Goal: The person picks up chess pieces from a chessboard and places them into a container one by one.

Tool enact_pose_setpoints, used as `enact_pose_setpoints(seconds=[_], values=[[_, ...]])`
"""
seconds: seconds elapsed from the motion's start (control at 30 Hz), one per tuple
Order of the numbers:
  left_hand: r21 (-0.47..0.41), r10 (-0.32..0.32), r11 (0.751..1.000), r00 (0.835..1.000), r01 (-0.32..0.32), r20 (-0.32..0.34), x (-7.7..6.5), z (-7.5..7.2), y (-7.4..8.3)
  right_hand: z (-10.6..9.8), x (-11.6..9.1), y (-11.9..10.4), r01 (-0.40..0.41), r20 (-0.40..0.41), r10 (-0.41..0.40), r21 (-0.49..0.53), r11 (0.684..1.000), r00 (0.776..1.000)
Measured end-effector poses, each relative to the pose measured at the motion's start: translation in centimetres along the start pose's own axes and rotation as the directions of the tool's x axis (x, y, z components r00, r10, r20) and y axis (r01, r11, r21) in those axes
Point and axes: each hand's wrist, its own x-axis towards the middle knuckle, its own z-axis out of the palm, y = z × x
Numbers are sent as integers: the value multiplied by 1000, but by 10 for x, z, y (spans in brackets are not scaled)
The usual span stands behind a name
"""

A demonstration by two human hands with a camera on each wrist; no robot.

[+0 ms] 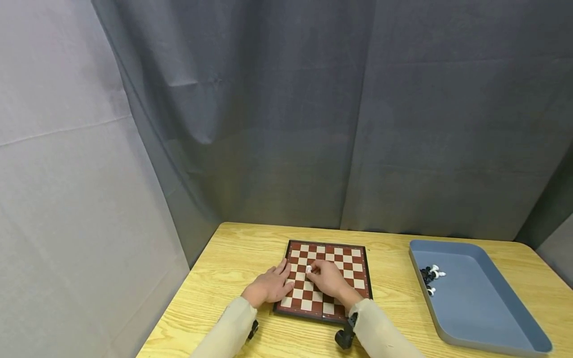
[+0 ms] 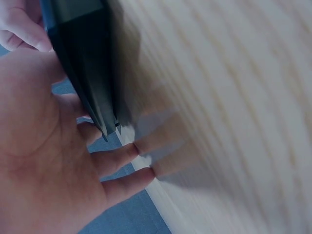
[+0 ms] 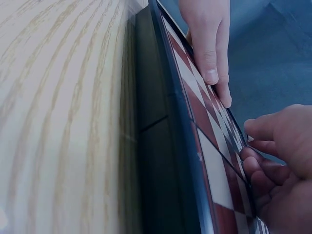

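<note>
A red-and-white chessboard [image 1: 307, 294] with a dark frame lies on the wooden table. My right hand [image 1: 330, 279] is over the middle of the board and pinches a small white chess piece [image 1: 309, 269] between thumb and fingertips. In the right wrist view the fingers [image 3: 261, 127] are close to the squares and mostly cover the piece. My left hand [image 1: 270, 284] rests at the board's left edge, with thumb and some fingertips on the squares. Its outer fingers [image 2: 127, 187] reach the tabletop beside the frame, fairly straight.
To the right on the table [image 1: 389, 278] stands a blue-grey tray [image 1: 483, 298]. Several black and white chess pieces [image 1: 430, 274] lie in a small heap along its left wall. A grey curtain [image 1: 277, 124] hangs behind the table's far edge, and a pale one hangs at left.
</note>
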Motion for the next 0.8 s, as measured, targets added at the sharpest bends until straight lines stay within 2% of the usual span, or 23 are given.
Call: enact_pose_setpoints(seconds=[0.33,0.57,0.8], values=[[1,1,1000,1000,-1,1,0,1,-1,-4,-5,3,-70,-31,74,98,993,997],[6,3,1000,1000,-3,-2,2,3,-2,-11,-10,10,-85,-49,92,126,988,995],[-16,10,1000,1000,-10,3,2,4,-3,-24,-19,14,-127,-28,134,179,976,991]])
